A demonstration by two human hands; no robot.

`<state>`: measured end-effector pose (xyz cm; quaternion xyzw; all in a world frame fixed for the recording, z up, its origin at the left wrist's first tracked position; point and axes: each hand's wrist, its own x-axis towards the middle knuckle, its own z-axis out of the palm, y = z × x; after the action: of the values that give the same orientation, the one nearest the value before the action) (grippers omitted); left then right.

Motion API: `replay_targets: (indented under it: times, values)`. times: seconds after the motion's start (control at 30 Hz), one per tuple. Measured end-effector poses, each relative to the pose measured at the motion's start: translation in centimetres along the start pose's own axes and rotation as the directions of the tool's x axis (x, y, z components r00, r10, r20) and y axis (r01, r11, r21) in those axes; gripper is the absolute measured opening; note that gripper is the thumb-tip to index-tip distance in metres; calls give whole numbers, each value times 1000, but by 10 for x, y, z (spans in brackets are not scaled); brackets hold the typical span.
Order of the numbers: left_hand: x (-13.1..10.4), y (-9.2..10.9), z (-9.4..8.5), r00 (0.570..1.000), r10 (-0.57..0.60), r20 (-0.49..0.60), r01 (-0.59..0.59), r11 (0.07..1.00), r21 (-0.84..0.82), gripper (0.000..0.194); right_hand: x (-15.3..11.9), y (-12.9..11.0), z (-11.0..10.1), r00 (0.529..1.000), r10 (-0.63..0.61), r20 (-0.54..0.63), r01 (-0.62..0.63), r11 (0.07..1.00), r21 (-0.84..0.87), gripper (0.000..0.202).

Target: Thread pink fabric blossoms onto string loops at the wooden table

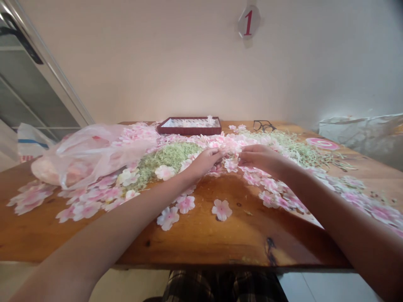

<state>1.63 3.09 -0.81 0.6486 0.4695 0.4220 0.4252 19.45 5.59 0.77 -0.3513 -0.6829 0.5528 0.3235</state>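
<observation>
Both of my arms reach forward over a wooden table (201,243) to a heap of pale pink and white artificial flowers (231,142). My left hand (208,161) is closed, its fingers curled in a pinch on a flower at the heap's near side. Opposite it, my right hand (258,158) pinches at a pink flower (231,165) with thumb and fingers together. The fingertips partly blend into the petals. Single flowers (222,209) lie nearer to me, between my forearms.
Light-green artificial grass strands (170,157) lie left of the hands, more green strands (296,149) to the right. A clear plastic bag (91,155) of flowers is at left. Behind stand a dark-red tray (189,131) and glasses (263,126). A pink round sticker (323,144) marks the right.
</observation>
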Motion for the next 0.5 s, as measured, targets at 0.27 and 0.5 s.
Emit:
replay_targets:
  times: [0.27,0.5]
  values:
    - [-2,3,1,993,-111,41,116,982,-146,32,0,-2,-3,1000,2,-22,-1,1000,22,19]
    - [-1,3,0,991,-135,-11,125,946,-299,29,-3,-8,2,999,-44,-30,43,999,-25,17]
